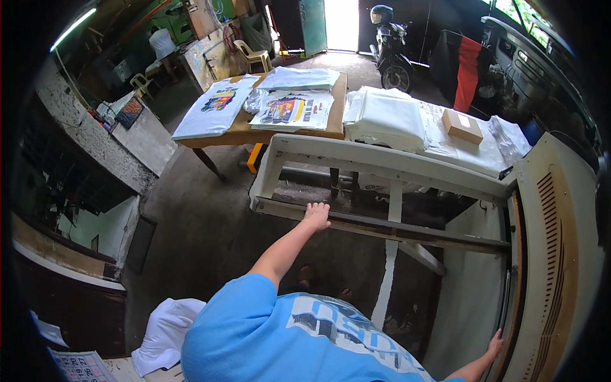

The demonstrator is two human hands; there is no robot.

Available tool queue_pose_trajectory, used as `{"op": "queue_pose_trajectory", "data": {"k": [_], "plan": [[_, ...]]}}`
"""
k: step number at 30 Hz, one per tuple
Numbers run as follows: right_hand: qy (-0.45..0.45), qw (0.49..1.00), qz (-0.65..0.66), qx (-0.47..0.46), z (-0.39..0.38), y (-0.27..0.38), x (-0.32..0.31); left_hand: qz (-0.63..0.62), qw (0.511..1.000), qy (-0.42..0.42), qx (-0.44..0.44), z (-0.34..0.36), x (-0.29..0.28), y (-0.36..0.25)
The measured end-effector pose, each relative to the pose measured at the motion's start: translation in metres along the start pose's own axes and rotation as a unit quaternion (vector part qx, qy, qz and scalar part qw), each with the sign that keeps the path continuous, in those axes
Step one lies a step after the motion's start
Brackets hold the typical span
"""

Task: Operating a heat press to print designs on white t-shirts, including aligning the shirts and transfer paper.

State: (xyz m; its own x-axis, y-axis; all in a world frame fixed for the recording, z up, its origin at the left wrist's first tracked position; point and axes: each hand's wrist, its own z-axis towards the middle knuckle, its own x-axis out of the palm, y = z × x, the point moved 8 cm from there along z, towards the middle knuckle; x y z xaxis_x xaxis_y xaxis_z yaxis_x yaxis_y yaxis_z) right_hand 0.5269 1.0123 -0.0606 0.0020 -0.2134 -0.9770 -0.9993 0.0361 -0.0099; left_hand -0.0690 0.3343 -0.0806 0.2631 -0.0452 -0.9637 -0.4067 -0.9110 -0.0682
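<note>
A long off-white metal frame [394,167] with an open middle stands before me, joined at the right to a tall cream machine housing [560,254] with vent slots. My left hand [316,216] is on the dark near rail [363,221] of this frame, its fingers bent over the bar and the thumb on my side. At the lower right, my right hand [493,346] touches the inner edge of the housing, beside a dark vertical strip. Part of its fingers is hidden, so its grip is unclear.
Beyond the frame, a brown table [267,136] bears printed white shirts [296,109]. White stacks [385,118] and a cardboard box [463,126] lie to its right. A motorcycle [393,57] stands farther back. White cloth [167,334] and a calendar [83,366] are at lower left.
</note>
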Motion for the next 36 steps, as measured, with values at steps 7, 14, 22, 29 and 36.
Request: {"op": "queue_pose_trajectory", "data": {"k": [7, 14, 22, 29, 36], "plan": [[-0.048, 0.997, -0.046, 0.033, 0.043, -0.007, -0.009, 0.030, 0.999, 0.003, -0.039, -0.005, -0.002, -0.005], [-0.105, 0.993, -0.051, 0.019, 0.049, -0.021, -0.012, 0.047, 0.992, 0.044, -0.104, -0.001, -0.006, -0.021], [-0.084, 0.995, -0.037, 0.027, 0.033, 0.003, -0.020, 0.051, 0.996, 0.012, -0.078, -0.001, -0.008, -0.020], [-0.056, 0.998, -0.029, 0.020, 0.024, 0.013, -0.026, 0.025, 0.994, 0.015, -0.108, -0.003, -0.006, -0.014], [-0.057, 0.997, -0.043, 0.033, 0.025, -0.001, -0.017, -0.025, 0.993, 0.019, -0.116, -0.004, -0.007, -0.011]]}}
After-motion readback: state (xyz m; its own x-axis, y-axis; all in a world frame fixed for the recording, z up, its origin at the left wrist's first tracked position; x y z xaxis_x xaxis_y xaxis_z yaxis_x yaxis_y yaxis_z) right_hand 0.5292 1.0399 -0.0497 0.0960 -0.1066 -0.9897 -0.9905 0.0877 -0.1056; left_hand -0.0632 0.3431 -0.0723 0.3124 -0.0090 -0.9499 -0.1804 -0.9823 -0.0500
